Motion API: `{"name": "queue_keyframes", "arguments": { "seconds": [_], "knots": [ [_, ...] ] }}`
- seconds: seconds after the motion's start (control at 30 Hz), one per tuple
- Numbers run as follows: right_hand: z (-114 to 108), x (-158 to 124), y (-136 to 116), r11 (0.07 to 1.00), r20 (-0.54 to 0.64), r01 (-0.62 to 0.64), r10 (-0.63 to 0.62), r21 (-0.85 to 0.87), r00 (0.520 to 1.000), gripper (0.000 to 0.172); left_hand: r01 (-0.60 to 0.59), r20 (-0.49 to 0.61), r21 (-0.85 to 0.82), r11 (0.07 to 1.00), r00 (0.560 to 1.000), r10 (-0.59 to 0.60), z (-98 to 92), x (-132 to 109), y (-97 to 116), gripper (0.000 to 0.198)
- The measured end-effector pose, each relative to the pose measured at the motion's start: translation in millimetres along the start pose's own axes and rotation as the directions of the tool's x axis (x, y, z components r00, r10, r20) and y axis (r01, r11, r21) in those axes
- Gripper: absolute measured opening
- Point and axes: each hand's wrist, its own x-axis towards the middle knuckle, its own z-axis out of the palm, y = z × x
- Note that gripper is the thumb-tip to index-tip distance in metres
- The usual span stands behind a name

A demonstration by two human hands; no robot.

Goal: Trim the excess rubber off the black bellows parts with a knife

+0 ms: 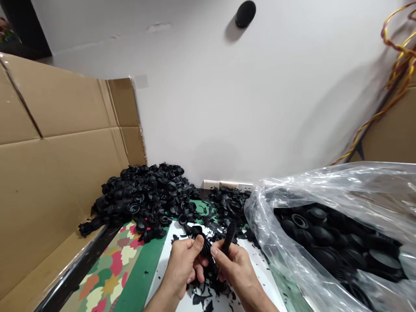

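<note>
My left hand (185,262) and my right hand (232,264) meet low in the middle of the view, fingers curled. Between them sits a black ribbed rubber part (206,248), pinched by the left thumb and fingers. The right hand also grips a short black tool or handle (229,236) that sticks up from its fingers. Beneath the hands lies a white sheet (169,255) littered with black rubber scraps (208,294).
A heap of black ribbed rubber parts (146,195) lies behind on the left, against a cardboard panel (58,173). A clear plastic bag (325,195) with more black parts fills the right. A patterned green mat (110,268) covers the table. Coloured wires (396,56) hang upper right.
</note>
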Motion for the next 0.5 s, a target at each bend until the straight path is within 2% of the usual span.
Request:
{"name": "queue_keyframes", "arguments": {
  "seconds": [0.2, 0.3, 0.33, 0.4, 0.47, 0.5],
  "knots": [
    [7, -5, -12, 1.000, -0.073, 0.005, -0.006, -0.007, 0.997, 0.047, -0.033, 0.002, -0.015, 0.999, 0.999, 0.033, 0.7, -2, 4, 0.055],
    [-4, -13, -32, 0.997, -0.168, 0.070, -0.073, -0.027, 0.983, 0.041, -0.130, -0.078, -0.049, 0.990, 0.989, 0.126, -4.3, -2, 8, 0.053],
    [-13, -18, -42, 0.992, -0.240, 0.115, -0.124, -0.051, 0.963, 0.039, -0.169, -0.116, -0.056, 0.984, 0.980, 0.162, -6.6, -1, 10, 0.053],
    [-39, -30, -67, 0.971, -0.436, 0.168, -0.228, -0.172, 0.870, 0.039, -0.233, -0.186, -0.051, 0.971, 0.958, 0.220, -11.1, 0, 12, 0.051],
    [-71, -43, -95, 0.924, -0.622, 0.154, -0.352, -0.349, 0.700, 0.038, -0.268, -0.225, -0.012, 0.963, 0.939, 0.259, -14.2, 2, 12, 0.047],
    [-87, -49, -109, 0.880, -0.639, 0.104, -0.413, -0.463, 0.648, 0.033, -0.277, -0.230, 0.021, 0.961, 0.934, 0.275, -14.9, 3, 12, 0.043]
  ]
}}
